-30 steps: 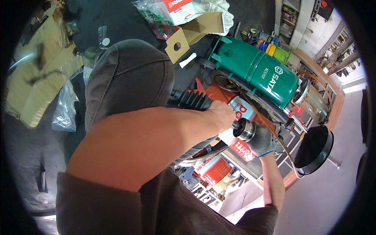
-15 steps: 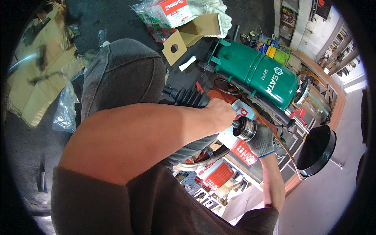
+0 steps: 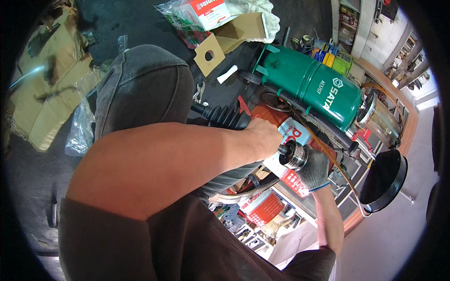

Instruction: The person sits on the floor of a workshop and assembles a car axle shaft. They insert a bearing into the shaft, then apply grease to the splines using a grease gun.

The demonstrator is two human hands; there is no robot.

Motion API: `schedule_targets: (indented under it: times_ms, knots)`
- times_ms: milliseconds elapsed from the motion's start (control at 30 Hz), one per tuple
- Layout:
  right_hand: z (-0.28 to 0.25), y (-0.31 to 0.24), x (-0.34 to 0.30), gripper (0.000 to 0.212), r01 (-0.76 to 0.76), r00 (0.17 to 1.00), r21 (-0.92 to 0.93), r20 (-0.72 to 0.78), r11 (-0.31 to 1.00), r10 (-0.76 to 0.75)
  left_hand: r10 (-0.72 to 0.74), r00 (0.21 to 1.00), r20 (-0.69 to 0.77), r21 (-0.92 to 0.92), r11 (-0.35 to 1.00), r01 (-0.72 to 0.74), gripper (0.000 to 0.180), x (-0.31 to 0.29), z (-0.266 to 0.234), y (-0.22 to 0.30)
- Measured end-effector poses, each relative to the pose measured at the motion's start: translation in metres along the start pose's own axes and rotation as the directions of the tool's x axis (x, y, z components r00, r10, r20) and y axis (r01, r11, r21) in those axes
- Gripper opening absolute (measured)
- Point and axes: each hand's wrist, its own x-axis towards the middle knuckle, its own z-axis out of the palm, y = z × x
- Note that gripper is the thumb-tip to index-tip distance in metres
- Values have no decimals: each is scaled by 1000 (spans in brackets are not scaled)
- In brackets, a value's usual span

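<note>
A drive shaft slants across the middle of the view, with a black ribbed rubber boot [image 3: 228,117] on it and a shiny metal joint [image 3: 294,155] at its right end. My bare left hand [image 3: 263,137] is closed round the shaft between boot and joint; its fingertips are partly hidden. The grey-gloved right hand [image 3: 315,169] cups the joint's outer end, fingers wrapped round it and mostly out of sight. Left of the boot, the shaft passes beside my bent knee [image 3: 145,89], which hides its far end.
A green wheeled tank [image 3: 311,82] with a clear cylinder and black pan [image 3: 385,181] lies across the right side. Red-and-white buckets [image 3: 263,207] stand beyond my hands. An opened cardboard box [image 3: 241,33], locking pliers [image 3: 199,92], plastic bag [image 3: 80,126] and flattened cardboard [image 3: 44,89] lie about the floor.
The view has shifted slightly, and the pliers beside my knee now show more fully. Both hands keep their hold on the drive shaft, with little visible movement.
</note>
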Motion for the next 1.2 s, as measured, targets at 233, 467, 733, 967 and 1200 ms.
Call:
schedule_targets:
  times_ms: [233, 467, 733, 967, 1200]
  knots:
    - [12, 5, -2, 31, -47, 989, -40, -145, 998, 41, -3, 1000, -26, 1, 1000, 3, 25, 8, 4, 1]
    - [22, 2, -6, 31, -97, 986, 45, -131, 994, 102, 40, 999, 17, 21, 999, -40, 24, 13, 14, 0]
    - [23, 1, -7, 33, -72, 992, 108, 112, 992, 60, 66, 996, 61, -4, 998, -66, 24, 5, 23, -6]
    - [13, -3, -8, 30, -65, 994, 78, 98, 995, 57, 12, 995, 97, -2, 1000, -12, 25, 1, 10, 0]
    - [-20, -13, 2, 30, -100, 987, -28, 125, 995, 103, -34, 991, 131, 101, 995, 21, 38, -11, -27, 14]
